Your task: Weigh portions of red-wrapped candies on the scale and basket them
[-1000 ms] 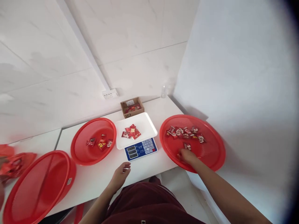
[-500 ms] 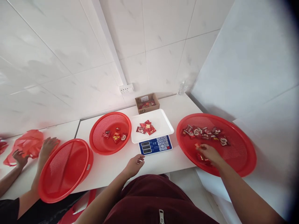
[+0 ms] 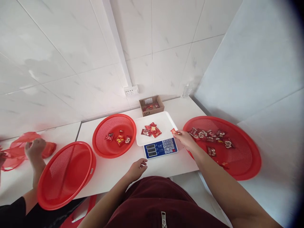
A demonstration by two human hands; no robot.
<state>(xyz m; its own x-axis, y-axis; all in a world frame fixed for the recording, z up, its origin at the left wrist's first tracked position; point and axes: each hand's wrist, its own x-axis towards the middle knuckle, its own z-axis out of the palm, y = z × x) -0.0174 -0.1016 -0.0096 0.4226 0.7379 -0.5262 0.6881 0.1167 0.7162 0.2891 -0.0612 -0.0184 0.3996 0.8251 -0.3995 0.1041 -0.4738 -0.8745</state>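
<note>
My right hand [image 3: 184,138] pinches a small red candy packet [image 3: 173,130] at the right edge of the scale's white tray [image 3: 141,122]. Several red wrapped packets [image 3: 152,129] lie in a small heap on that tray. Below it shows the scale's blue keypad panel [image 3: 161,148]. My left hand [image 3: 137,168] hovers by the table's front edge, just below the panel, fingers loosely curled and holding nothing. Under my right forearm sits a large red basket [image 3: 253,158] with several packets inside; the forearm hides part of it.
Left of the scale stands a red basket [image 3: 98,144] with a few packets, and a tilted red basket [image 3: 67,202] beside it. Behind are a cardboard box [image 3: 154,110] and a clear bottle [image 3: 186,91]. At far left, a co-worker's hand [image 3: 35,148] is over red plastic bags [image 3: 17,155].
My right hand has moved left and up from the large basket to the tray's edge, carrying the packet. My left hand has stayed put. The co-worker's hands have shifted left.
</note>
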